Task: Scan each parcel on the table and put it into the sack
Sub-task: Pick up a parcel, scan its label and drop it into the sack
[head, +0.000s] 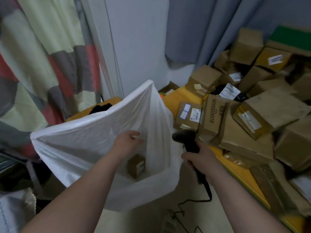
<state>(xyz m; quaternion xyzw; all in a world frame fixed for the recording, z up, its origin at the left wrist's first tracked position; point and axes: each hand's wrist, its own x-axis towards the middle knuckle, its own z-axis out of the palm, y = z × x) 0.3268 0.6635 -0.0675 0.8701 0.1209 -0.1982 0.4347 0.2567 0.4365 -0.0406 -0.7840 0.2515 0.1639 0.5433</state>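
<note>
Yellow surface [183, 96] heaped with brown parcels [262, 113], right; white sack [80, 148] gaping beside it, 1 small parcel [136, 165] at its bottom. Left hand [127, 140] over the mouth, fingers loose, empty; right hand [200, 158] clenched round black scanner [185, 137]. Best to pick a label-up one next, nearest first.

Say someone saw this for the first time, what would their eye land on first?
Most likely the big white sack gaping open in the middle, with one small cardboard parcel lying inside it just below the left hand. Next, the jumbled pile of brown parcels on the yellow table at the right, and the black scanner gripped in the right hand beside the sack.
</note>
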